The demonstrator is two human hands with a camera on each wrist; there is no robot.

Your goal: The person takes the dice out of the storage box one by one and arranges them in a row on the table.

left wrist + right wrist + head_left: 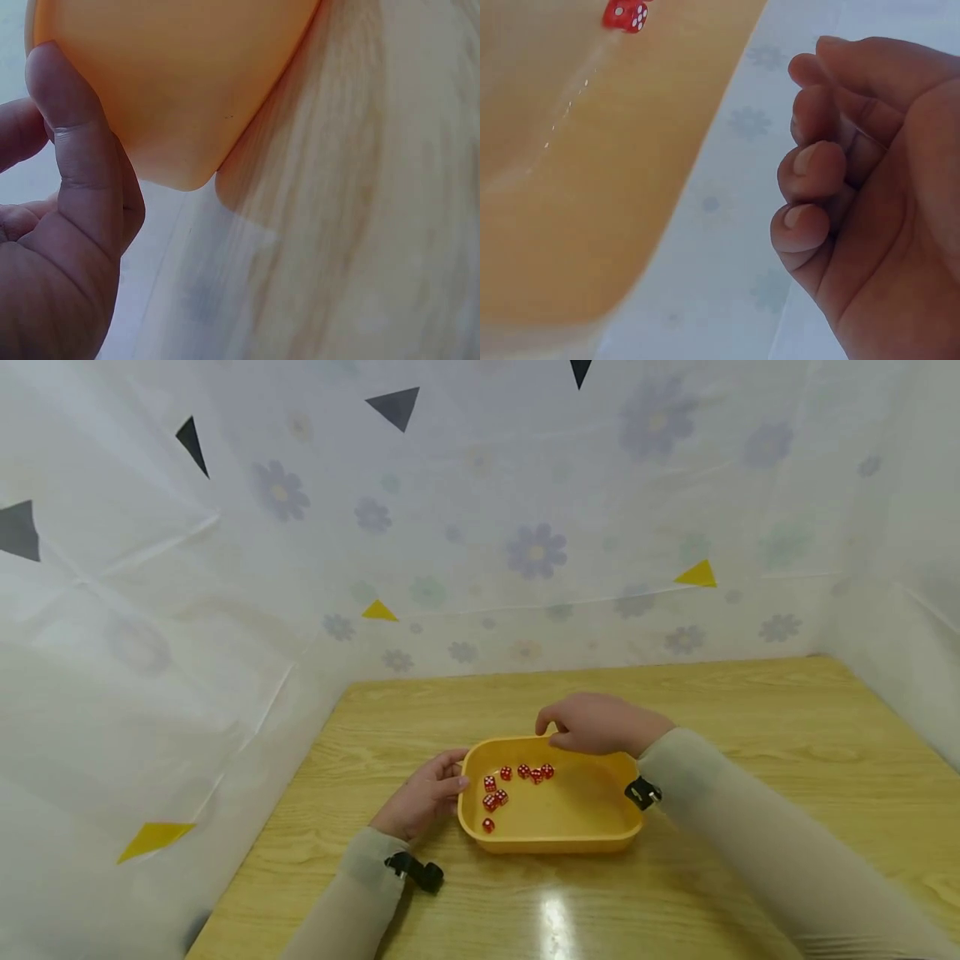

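Both hands sit at the yellow tray [551, 839]. My left hand [420, 797] rests against the tray's left wall, thumb [75, 142] pressed flat on the outer orange-yellow plastic, the other fingers lying loosely beside it; it braces the tray rather than wrapping round it. My right hand [600, 725] hovers over the tray's far rim, fingers [810, 169] curled in toward the palm. The right wrist view shows nothing between those fingers, though I cannot tell what the thumb side hides.

Tray: shallow, rounded rectangle, sitting flat on the wooden table [750, 735], roughly centred, nearer the front edge than the back.

Contents: red dice [501, 785] with white pips, about 9 countable in the head view, all gathered in the tray's left half. 4 or so sit in a loose row near the far wall, a few cluster just below them, and 1 lies apart toward the near left corner. 1 die [626, 15] shows at the top of the right wrist view.

Surroundings: white flower-print sheeting [525, 527] with yellow and dark triangles walls the table on 3 sides. Beige sleeves cover both forearms, each with a black wrist clip [416, 870].
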